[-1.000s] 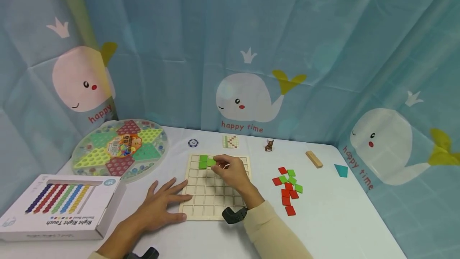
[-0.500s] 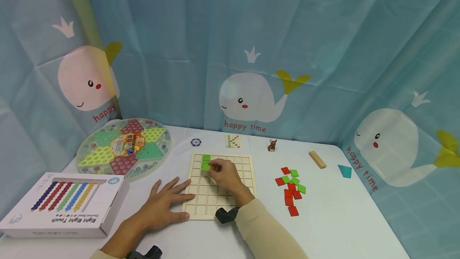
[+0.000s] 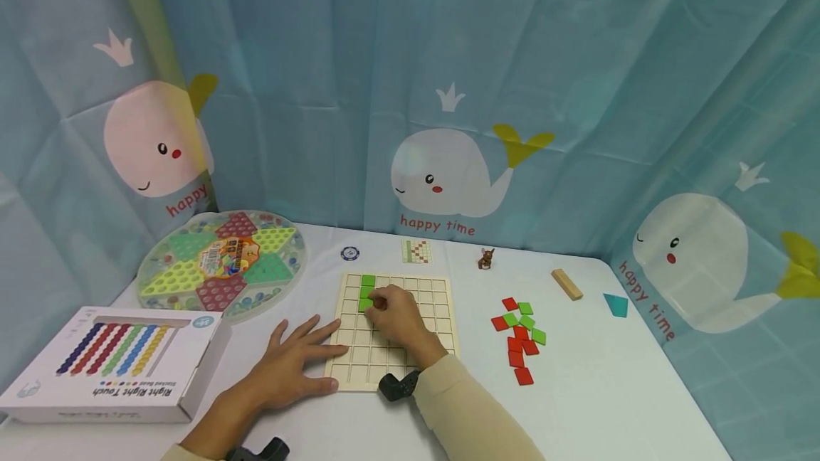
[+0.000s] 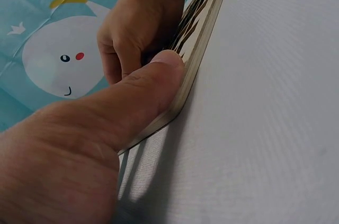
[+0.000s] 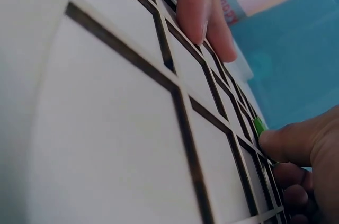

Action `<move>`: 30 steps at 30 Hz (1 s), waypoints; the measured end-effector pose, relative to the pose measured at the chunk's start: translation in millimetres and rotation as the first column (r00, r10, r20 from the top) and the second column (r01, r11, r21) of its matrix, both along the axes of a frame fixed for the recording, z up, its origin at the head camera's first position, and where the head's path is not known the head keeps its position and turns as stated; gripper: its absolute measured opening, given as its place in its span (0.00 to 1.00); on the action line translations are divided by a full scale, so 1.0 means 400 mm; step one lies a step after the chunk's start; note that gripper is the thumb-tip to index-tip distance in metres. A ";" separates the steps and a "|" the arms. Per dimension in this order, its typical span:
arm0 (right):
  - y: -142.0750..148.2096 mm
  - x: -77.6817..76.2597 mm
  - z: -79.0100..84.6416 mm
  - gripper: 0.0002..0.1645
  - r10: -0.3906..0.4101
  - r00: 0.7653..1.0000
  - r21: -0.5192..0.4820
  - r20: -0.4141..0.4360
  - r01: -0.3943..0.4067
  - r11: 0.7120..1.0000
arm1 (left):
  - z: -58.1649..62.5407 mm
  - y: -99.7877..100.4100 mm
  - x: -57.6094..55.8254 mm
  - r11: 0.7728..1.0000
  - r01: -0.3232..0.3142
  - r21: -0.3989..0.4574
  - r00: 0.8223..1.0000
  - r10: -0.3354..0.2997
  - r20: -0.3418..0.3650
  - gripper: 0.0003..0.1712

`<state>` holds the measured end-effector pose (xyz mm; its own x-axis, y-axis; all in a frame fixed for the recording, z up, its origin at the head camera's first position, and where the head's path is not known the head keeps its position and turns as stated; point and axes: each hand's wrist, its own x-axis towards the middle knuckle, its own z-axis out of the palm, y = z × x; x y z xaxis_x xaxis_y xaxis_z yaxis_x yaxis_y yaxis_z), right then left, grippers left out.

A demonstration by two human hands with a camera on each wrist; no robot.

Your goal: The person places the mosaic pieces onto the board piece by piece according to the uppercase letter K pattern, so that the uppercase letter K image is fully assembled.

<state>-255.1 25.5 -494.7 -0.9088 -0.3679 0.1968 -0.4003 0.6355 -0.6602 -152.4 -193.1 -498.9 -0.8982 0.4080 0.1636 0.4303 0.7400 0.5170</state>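
Three green tiles (image 3: 367,293) now run 12-to-6 o'clock, column extended; right hand (image 3: 398,316) touches lowest, pinch unclear; left hand (image 3: 293,367) spread.

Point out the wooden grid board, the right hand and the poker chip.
Wooden grid board (image 3: 362,337): head view, bare cell left of centre.
Right hand (image 3: 398,316): head view, back of hand.
Poker chip (image 3: 350,253): head view, centre.

The head view looks forward and down, a square pale wooden grid board (image 3: 379,357) toward six o'clock. The left-wrist view, close, looks along its edge toward one o'clock; the right-wrist view, nearer, skims its grid, the light-blue whale-print curtain (image 5: 296,70) toward two o'clock. All share the board.
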 end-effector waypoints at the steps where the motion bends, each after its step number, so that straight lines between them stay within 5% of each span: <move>1: -0.001 0.001 0.001 0.14 -0.003 1.000 0.004 0.001 0.003 1.000 | 0.001 0.001 0.000 1.000 -0.001 0.000 1.000 0.001 0.000 0.32; 30: 0.028 0.015 0.013 0.15 0.065 0.998 -0.096 -0.012 -0.066 0.993 | -0.004 0.002 0.002 1.000 -0.006 0.015 1.000 0.006 -0.002 0.32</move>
